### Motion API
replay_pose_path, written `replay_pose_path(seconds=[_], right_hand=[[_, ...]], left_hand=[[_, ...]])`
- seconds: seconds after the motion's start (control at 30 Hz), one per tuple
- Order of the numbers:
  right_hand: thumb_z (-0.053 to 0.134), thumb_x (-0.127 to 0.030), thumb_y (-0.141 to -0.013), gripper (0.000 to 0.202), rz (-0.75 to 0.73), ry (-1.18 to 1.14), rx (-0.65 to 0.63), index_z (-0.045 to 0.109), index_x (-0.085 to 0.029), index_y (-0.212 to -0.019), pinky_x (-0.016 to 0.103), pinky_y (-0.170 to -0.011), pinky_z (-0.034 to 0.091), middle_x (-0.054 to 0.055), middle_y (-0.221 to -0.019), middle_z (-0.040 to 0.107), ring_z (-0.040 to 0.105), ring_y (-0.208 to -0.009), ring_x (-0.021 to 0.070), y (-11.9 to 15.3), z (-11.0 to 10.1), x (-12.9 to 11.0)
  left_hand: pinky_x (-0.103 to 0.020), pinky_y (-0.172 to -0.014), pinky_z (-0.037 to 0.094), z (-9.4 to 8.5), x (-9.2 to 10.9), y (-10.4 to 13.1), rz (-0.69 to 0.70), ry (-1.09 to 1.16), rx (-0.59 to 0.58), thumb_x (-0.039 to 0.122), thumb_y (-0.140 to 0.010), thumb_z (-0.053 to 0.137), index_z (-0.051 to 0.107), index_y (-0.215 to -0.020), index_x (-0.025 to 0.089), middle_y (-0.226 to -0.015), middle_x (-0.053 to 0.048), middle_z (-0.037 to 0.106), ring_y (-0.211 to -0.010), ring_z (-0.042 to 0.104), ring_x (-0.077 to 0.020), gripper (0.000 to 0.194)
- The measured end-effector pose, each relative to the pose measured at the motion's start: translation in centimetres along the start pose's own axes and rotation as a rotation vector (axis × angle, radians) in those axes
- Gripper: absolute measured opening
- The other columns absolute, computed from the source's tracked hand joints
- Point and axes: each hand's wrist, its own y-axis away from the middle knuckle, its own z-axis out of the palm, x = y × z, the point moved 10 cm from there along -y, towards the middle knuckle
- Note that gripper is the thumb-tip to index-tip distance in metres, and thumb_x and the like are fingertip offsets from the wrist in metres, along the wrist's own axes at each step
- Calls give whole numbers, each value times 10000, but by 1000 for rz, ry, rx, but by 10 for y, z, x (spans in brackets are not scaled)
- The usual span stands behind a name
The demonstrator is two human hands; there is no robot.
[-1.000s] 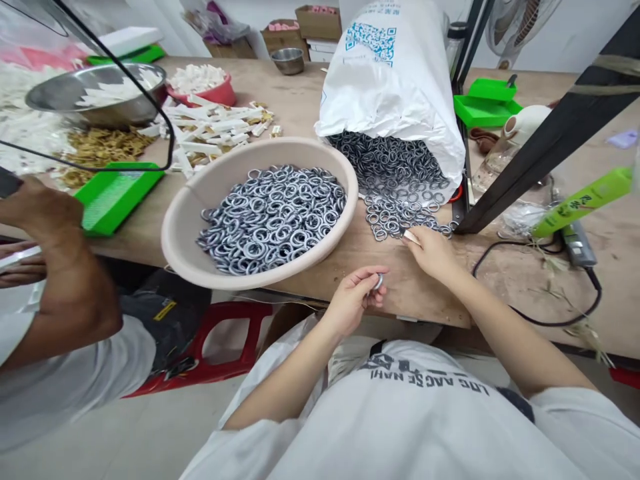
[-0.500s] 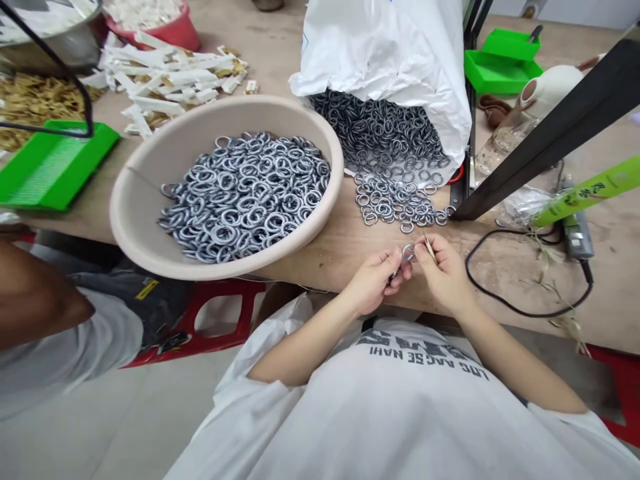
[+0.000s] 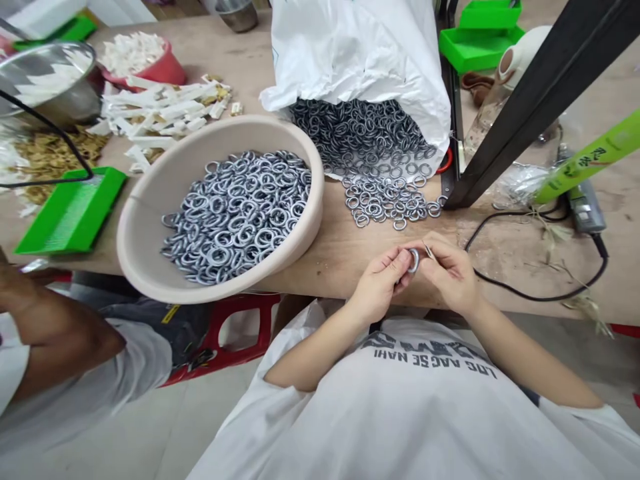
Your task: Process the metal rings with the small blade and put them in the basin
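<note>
My left hand (image 3: 383, 279) pinches a grey ring (image 3: 413, 261) over the table's front edge. Close by on the right, my right hand (image 3: 453, 272) is closed on a thin pointed tool (image 3: 429, 251). Beyond my hands lies a loose pile of grey rings (image 3: 385, 200), spilling from the mouth of a white sack (image 3: 360, 53). To the left, a large beige basin (image 3: 137, 267) holds a heap of similar rings.
A black metal post (image 3: 530, 107) slants up at the right, beside a black cable (image 3: 520, 297) and a green strip (image 3: 595, 157). At left are a green tray (image 3: 75, 207), white pieces (image 3: 160, 113), and a person's arm (image 3: 65, 327).
The view has shifted, so the basin and tray appear lower and the sack further left. My hands remain close together, with the ring now turned more edge-on.
</note>
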Motion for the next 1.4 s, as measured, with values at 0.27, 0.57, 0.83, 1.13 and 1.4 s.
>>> replay_pose_path(seconds=[0.27, 0.57, 0.83, 1.13, 1.4], right_hand=[[539, -388, -979, 279, 66, 53, 100, 700, -198, -852, 289, -650, 419, -2, -717, 560, 538, -686, 140, -2, -13, 8], [527, -471, -959, 362, -13, 608, -168, 522, -213, -705, 304, -570, 277, 6, -693, 513, 450, -608, 134, 15, 5, -17], [375, -547, -1006, 509, 185, 576, -24, 564, -210, -674, 291, -589, 310, 6, -622, 551, 517, -605, 159, -7, -33, 33], [523, -576, -919, 656, 532, 1099, -124, 550, -56, -1318, 427, -766, 469, 267, -1013, 728, 699, -925, 395, -47, -42, 98], [539, -526, -924, 519, 375, 889, -199, 581, -210, -1333, 409, -800, 509, 154, -1070, 752, 710, -951, 337, -11, -16, 83]], left_hand=[[-190, -460, 205, 7, -4, 0, 45, -32, -50, 582, -855, 633, 497, -721, 157, -599, 50, 383, -498, 294, -46, 465], [-197, -468, 223, 0, 2, 3, 36, -23, 64, 597, -805, 674, 467, -706, 181, -554, 69, 305, -496, 237, -62, 475], [-237, -475, 211, 22, 11, 34, 6, -234, -188, 579, -887, 581, 487, -690, 173, -558, 40, 362, -491, 285, -71, 461], [-418, -822, 472, -99, 221, 95, 563, -1723, 1045, 367, -929, 535, 684, -1145, 227, -992, -88, 733, -855, 619, -255, 298], [-451, -1094, 361, -32, 168, 66, 915, -1733, 609, 267, -948, 540, 648, -1218, 144, -1266, -156, 632, -1201, 534, -279, 316]])
